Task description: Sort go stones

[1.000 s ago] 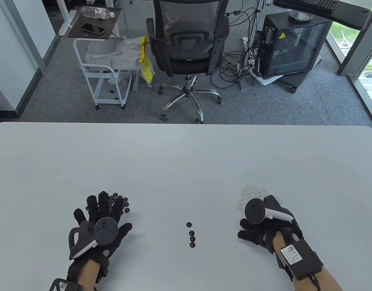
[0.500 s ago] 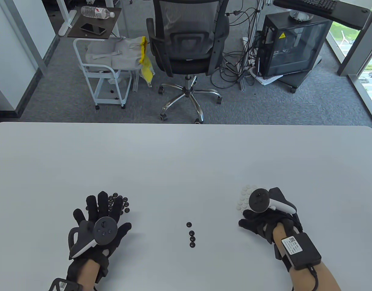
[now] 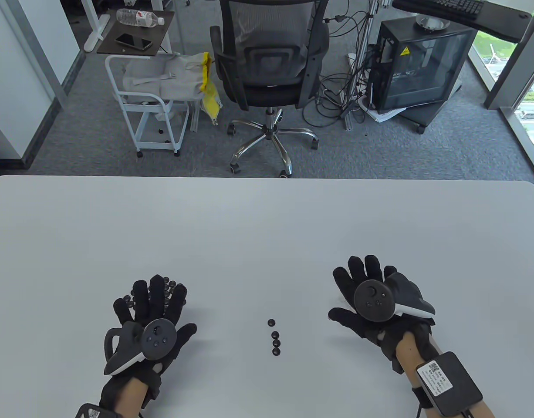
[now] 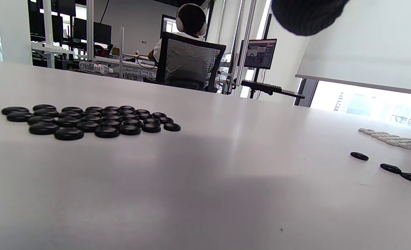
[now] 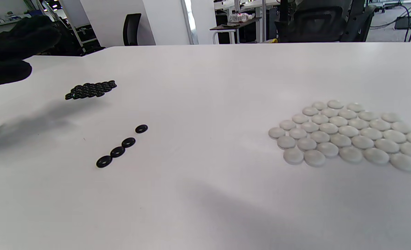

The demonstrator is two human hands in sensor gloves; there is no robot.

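White tabletop [image 3: 258, 226] fills the near half of the table view, with an office chair [image 3: 269, 56] and a computer case [image 3: 419, 61] on grey carpet behind it. Left hand [image 3: 151, 311] hovers flat with fingers spread and straight over the black pile [image 4: 87, 119], holding nothing; in the left wrist view these black stones lie flat in a tight single layer, glossy and round, with table shadow just in front of them. Right hand [image 3: 371, 300] is likewise spread, fingers straight, palm down over the white pile [image 5: 344, 135], which it hides from above; the right wrist view shows those stones as matte pale discs packed edge to edge in rows, none of them gripped. Between the two hands, well apart from both, four loose black stones [image 3: 274, 336] lie in a short line running toward the person: three nearly touching and the far one set slightly off.
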